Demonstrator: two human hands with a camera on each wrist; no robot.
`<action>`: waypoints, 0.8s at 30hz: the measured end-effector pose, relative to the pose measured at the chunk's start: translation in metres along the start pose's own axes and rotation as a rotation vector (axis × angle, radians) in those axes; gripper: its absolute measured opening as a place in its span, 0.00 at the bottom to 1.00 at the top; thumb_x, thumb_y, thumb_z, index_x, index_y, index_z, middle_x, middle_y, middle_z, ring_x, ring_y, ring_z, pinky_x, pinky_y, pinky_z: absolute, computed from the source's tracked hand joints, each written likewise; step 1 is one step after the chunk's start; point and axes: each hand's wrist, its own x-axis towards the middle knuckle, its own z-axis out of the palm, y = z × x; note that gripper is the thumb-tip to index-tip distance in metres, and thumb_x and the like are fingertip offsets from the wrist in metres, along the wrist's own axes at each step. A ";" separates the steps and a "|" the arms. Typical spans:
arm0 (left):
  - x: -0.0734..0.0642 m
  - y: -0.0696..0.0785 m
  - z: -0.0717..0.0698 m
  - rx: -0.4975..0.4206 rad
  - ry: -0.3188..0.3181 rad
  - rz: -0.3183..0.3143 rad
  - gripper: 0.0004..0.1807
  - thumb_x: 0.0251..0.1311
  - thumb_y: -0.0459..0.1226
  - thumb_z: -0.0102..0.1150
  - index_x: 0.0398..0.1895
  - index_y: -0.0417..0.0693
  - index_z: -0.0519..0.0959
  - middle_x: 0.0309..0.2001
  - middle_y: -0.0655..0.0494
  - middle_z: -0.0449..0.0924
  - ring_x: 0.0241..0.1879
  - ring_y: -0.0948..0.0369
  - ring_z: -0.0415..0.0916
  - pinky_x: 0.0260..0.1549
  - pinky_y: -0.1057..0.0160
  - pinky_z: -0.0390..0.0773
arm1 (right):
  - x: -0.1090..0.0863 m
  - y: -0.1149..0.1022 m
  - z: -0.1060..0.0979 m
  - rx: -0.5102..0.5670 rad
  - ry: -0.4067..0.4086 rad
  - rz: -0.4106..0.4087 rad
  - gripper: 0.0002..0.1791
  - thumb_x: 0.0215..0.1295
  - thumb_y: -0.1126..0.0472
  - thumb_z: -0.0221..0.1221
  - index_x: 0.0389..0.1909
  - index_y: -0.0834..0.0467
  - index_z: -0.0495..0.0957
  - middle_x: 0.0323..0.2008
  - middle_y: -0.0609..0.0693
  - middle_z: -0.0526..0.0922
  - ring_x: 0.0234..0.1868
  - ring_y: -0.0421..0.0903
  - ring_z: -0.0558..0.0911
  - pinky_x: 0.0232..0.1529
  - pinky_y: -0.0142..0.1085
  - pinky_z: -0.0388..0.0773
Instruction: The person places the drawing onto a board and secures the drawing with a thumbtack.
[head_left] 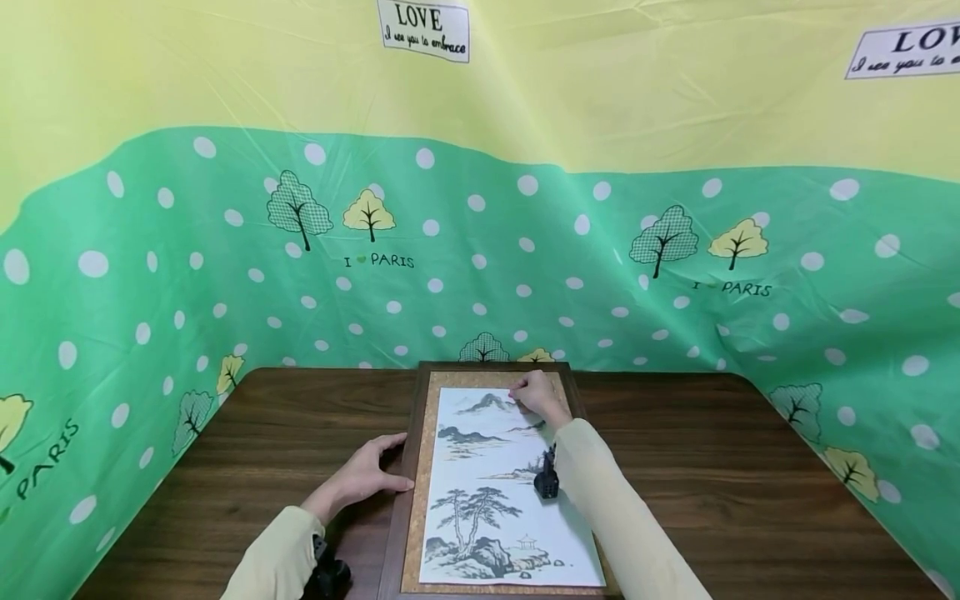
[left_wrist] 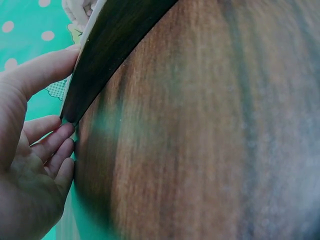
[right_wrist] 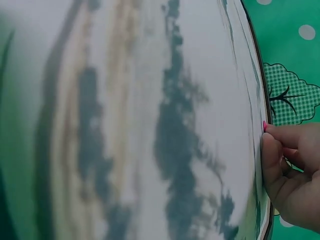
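A framed cork board (head_left: 415,542) lies on the table, with a sheet bearing an ink landscape painting (head_left: 450,467) on it. At the upper part of the sheet my right hand (head_left: 536,396) pinches a small pink push pin (right_wrist: 265,126) between thumb and index finger, its tip end right at the paper. My left hand (head_left: 363,471) rests against the left side of the board's brown frame (head_left: 405,467). Seen from the left wrist, the thumb and fingers (left_wrist: 47,142) are spread and touch the dark frame edge (left_wrist: 95,65).
The brown wooden table (head_left: 690,467) extends to both sides of the board. Behind it hangs a green and yellow curtain (head_left: 480,225) with dots and trees, close to the table's far edge. A black wrist camera (head_left: 547,479) overlaps the sheet.
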 end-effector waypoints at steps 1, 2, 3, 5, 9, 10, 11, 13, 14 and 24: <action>0.000 0.000 0.000 0.001 0.001 -0.001 0.43 0.41 0.37 0.71 0.63 0.36 0.63 0.62 0.37 0.61 0.62 0.42 0.55 0.55 0.43 0.60 | 0.000 0.000 0.000 0.002 -0.001 -0.005 0.06 0.61 0.68 0.55 0.33 0.66 0.79 0.31 0.57 0.81 0.19 0.42 0.76 0.19 0.33 0.74; 0.000 0.001 0.000 0.003 0.001 -0.001 0.43 0.41 0.37 0.71 0.63 0.36 0.63 0.62 0.37 0.61 0.62 0.42 0.55 0.55 0.43 0.60 | -0.001 0.000 0.000 0.001 -0.004 -0.015 0.06 0.61 0.68 0.55 0.33 0.66 0.79 0.32 0.57 0.80 0.19 0.42 0.75 0.19 0.33 0.75; 0.000 0.001 0.000 0.004 0.000 -0.001 0.43 0.41 0.37 0.71 0.63 0.36 0.63 0.62 0.37 0.61 0.62 0.42 0.55 0.55 0.43 0.60 | -0.001 0.001 -0.001 0.003 -0.008 -0.024 0.06 0.62 0.68 0.55 0.34 0.67 0.79 0.32 0.57 0.80 0.19 0.42 0.75 0.20 0.33 0.75; -0.001 0.001 0.000 0.007 -0.003 -0.003 0.43 0.42 0.38 0.71 0.63 0.36 0.62 0.62 0.37 0.61 0.62 0.42 0.55 0.55 0.43 0.60 | -0.003 0.001 -0.003 0.018 -0.021 -0.040 0.06 0.62 0.68 0.54 0.34 0.67 0.78 0.32 0.58 0.80 0.19 0.42 0.75 0.20 0.33 0.75; -0.001 0.001 0.000 0.008 -0.007 -0.005 0.43 0.42 0.38 0.71 0.63 0.35 0.62 0.62 0.37 0.61 0.62 0.41 0.55 0.55 0.43 0.61 | -0.005 0.000 -0.010 0.037 -0.082 -0.079 0.06 0.62 0.69 0.54 0.34 0.68 0.77 0.31 0.58 0.80 0.20 0.43 0.75 0.21 0.34 0.76; -0.001 0.001 0.000 0.006 -0.007 -0.005 0.43 0.42 0.38 0.71 0.63 0.35 0.62 0.62 0.37 0.61 0.62 0.41 0.55 0.55 0.43 0.61 | -0.006 0.000 -0.012 0.034 -0.104 -0.089 0.06 0.61 0.68 0.54 0.35 0.68 0.77 0.30 0.58 0.80 0.21 0.43 0.75 0.22 0.35 0.76; -0.001 0.001 0.000 0.006 -0.005 -0.004 0.43 0.42 0.37 0.71 0.63 0.35 0.62 0.62 0.37 0.61 0.62 0.41 0.55 0.55 0.42 0.60 | -0.007 0.000 -0.016 0.020 -0.127 -0.110 0.07 0.61 0.68 0.54 0.35 0.68 0.77 0.29 0.57 0.79 0.21 0.44 0.75 0.22 0.35 0.76; -0.001 0.002 0.001 0.006 -0.002 -0.004 0.43 0.42 0.37 0.71 0.63 0.35 0.62 0.62 0.37 0.61 0.62 0.41 0.55 0.55 0.42 0.61 | -0.008 0.000 -0.023 -0.016 -0.169 -0.138 0.07 0.61 0.68 0.55 0.35 0.68 0.78 0.27 0.56 0.79 0.22 0.44 0.74 0.23 0.35 0.75; -0.001 0.002 0.001 0.009 0.000 -0.004 0.43 0.41 0.37 0.71 0.63 0.35 0.62 0.62 0.37 0.61 0.62 0.41 0.55 0.55 0.43 0.61 | -0.009 0.000 -0.027 -0.038 -0.184 -0.156 0.07 0.61 0.67 0.55 0.35 0.67 0.78 0.27 0.55 0.79 0.22 0.44 0.74 0.23 0.35 0.74; -0.002 0.001 0.002 0.026 0.006 0.005 0.43 0.41 0.38 0.71 0.62 0.35 0.63 0.62 0.37 0.61 0.62 0.41 0.55 0.54 0.42 0.61 | -0.032 0.006 -0.075 -0.138 -0.202 -0.352 0.10 0.62 0.67 0.54 0.38 0.70 0.77 0.30 0.57 0.78 0.31 0.57 0.76 0.28 0.45 0.76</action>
